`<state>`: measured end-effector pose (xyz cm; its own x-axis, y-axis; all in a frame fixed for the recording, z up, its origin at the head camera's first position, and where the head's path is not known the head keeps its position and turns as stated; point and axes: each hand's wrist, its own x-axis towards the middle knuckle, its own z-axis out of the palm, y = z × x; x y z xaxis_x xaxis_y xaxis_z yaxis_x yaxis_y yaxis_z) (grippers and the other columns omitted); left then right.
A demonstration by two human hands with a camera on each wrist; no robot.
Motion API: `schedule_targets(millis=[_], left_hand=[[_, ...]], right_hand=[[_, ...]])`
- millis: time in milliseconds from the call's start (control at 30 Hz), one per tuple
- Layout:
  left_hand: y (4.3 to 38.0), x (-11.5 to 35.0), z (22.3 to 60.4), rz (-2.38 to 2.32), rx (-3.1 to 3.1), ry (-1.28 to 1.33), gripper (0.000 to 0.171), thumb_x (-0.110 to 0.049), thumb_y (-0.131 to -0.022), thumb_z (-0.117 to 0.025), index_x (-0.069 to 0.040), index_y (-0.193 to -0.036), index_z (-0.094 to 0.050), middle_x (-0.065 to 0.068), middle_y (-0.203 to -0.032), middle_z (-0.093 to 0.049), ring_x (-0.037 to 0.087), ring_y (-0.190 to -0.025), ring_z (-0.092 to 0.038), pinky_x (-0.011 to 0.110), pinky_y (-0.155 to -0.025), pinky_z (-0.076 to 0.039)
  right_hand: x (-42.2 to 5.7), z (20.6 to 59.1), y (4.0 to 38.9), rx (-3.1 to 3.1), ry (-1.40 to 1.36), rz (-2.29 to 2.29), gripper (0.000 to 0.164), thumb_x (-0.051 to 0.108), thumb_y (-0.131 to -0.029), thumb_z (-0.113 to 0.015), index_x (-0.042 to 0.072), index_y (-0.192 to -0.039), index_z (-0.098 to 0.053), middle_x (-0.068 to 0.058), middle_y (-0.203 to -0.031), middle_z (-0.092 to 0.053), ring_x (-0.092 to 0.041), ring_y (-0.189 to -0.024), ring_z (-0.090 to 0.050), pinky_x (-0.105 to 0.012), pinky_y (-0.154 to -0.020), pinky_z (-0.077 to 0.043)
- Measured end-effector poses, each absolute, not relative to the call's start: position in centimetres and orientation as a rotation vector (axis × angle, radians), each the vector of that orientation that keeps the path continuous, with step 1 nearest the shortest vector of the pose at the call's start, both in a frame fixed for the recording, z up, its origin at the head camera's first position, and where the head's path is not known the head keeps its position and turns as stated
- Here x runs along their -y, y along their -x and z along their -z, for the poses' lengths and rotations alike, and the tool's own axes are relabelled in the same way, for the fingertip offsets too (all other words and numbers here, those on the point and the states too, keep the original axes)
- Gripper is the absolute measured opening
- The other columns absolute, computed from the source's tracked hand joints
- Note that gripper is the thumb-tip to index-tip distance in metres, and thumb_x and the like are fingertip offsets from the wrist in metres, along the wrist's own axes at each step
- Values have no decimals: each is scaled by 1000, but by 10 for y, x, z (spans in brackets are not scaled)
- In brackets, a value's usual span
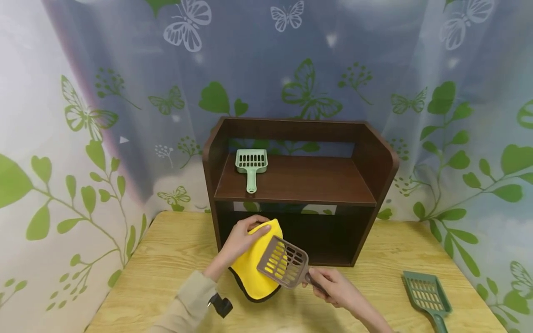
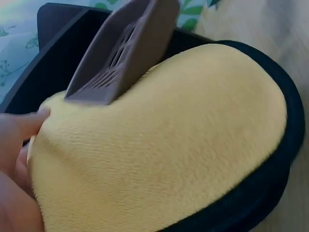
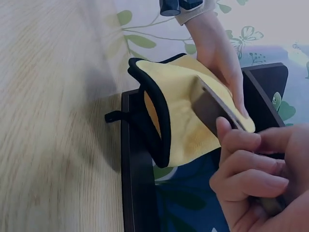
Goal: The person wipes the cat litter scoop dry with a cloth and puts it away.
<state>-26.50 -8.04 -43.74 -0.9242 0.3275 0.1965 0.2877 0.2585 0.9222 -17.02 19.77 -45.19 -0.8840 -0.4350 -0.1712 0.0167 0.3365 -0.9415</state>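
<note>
My left hand (image 1: 243, 238) grips a yellow cloth (image 1: 254, 273) with a dark edge, thumb on its upper face. In the right wrist view the cloth (image 3: 181, 101) hangs folded, and a dark loop sticks out from its edge. My right hand (image 1: 333, 286) holds a brown slotted litter scoop (image 1: 287, 261) by its handle. The scoop's head lies against the cloth; in the left wrist view the front edge of the scoop (image 2: 120, 58) meets the yellow pile. Both hands are above the table, in front of the shelf.
A dark brown two-tier shelf (image 1: 300, 178) stands at the back of the wooden table (image 1: 166, 277). On its upper board lies a light green litter scoop (image 1: 251, 167). A darker green scoop (image 1: 428, 293) rests on the table at the right. Behind hangs a butterfly-print curtain (image 1: 266, 55).
</note>
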Motion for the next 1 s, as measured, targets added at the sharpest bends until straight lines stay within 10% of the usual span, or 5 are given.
schedule_targets(millis=[667, 1000], left_hand=[[262, 44, 408, -1190, -2295, -1313, 14, -28, -100, -66, -19, -110, -72, -7, -105, -73, 3, -78, -60, 23, -76, -53], [263, 56, 415, -1223, -2402, -1174, 16, -34, -100, -65, -25, -112, -71, -13, -102, -71, 5, -82, -62, 25, -81, -53]], right_hand=[[-188, 443, 187, -2169, 618, 1405, 41, 29, -108, -49, -6, -92, -62, 5, -59, -41, -3, -44, -27, -17, -43, -26], [-188, 442, 184, -2231, 654, 1438, 41, 24, -108, -49, -7, -86, -63, 4, -58, -41, -3, -46, -29, -18, -45, -27]])
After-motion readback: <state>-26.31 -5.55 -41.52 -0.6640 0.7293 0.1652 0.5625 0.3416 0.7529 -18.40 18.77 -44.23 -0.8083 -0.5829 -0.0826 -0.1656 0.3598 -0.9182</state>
